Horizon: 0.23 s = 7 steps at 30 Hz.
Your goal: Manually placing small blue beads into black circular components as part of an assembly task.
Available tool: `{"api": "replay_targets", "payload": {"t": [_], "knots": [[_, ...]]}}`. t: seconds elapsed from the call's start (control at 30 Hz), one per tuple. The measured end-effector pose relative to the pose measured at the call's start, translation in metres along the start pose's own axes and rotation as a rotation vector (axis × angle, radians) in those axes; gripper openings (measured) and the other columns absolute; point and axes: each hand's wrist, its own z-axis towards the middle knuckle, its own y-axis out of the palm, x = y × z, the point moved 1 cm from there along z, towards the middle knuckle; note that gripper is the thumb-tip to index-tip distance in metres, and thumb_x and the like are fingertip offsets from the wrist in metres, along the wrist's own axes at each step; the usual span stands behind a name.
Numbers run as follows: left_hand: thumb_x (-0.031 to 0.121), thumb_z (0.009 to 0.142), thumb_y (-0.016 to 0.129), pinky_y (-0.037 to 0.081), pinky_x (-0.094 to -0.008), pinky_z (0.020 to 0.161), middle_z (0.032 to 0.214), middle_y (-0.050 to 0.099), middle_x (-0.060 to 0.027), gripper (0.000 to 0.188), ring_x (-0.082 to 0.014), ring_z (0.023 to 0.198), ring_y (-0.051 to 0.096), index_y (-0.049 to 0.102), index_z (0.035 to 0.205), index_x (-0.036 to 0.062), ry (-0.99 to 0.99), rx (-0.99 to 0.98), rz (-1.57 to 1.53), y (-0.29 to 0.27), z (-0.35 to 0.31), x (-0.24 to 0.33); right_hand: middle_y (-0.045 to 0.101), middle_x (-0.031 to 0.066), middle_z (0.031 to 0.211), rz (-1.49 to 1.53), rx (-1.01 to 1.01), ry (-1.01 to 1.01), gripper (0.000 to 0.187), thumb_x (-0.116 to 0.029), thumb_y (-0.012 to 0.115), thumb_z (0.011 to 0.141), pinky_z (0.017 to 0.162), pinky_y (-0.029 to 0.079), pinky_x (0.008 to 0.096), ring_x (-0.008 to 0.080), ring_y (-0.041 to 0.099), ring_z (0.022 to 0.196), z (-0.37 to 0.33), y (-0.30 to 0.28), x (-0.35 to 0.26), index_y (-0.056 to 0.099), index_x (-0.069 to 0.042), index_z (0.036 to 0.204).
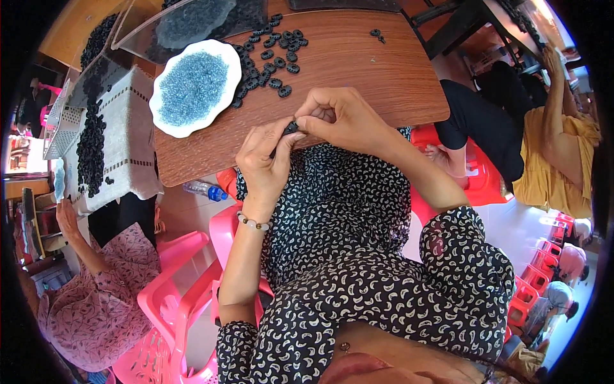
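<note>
My left hand (261,160) pinches a small black oval part (291,128) between thumb and fingers, just off the table's near edge. The thumb and forefinger of my right hand (342,118) are pressed together against that part. Whatever they hold is too small to make out. Beyond my left hand, a white scalloped plate (176,130) carries a heap of tiny clear bluish pieces (194,86). Loose black oval parts (292,68) with holes lie on the brown wooden table (358,64), to the right of the plate.
A clear bin (144,38) stands behind the plate. Two more black parts (376,32) lie at the far right. On the left, a cloth-covered table (131,115) bears a black pile (91,150). Co-workers sit at both sides, one in a yellow top (553,160). A pink chair (173,281) stands lower left.
</note>
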Motion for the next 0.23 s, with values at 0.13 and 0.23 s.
{"api": "replay_targets", "payload": {"t": [0.13, 0.23], "knots": [[0.003, 0.080, 0.079, 0.054, -0.0344, 0.075, 0.095, 0.074, -0.0115, 0.026, -0.0260, 0.083, 0.068, 0.075, 0.106, 0.0030, 0.045, 0.009, 0.010, -0.0004, -0.0007, -0.0006, 0.071, 0.0075, 0.074, -0.008, -0.035, 0.027, 0.017, -0.017, 0.072, 0.088, 0.061, 0.052, 0.0279, 0.0111, 0.066, 0.067, 0.0001, -0.0016, -0.0006, 0.071, 0.001, 0.090], [0.002, 0.080, 0.078, 0.054, -0.0348, 0.076, 0.096, 0.074, -0.0118, 0.026, -0.0267, 0.084, 0.068, 0.075, 0.106, 0.0029, 0.042, -0.004, 0.012, -0.0002, -0.0012, -0.0010, 0.072, 0.0072, 0.075, -0.044, -0.058, 0.016, 0.018, -0.017, 0.072, 0.088, 0.061, 0.052, 0.0284, 0.0110, 0.066, 0.067, 0.0004, -0.0040, -0.0040, 0.071, 0.000, 0.090]]}}
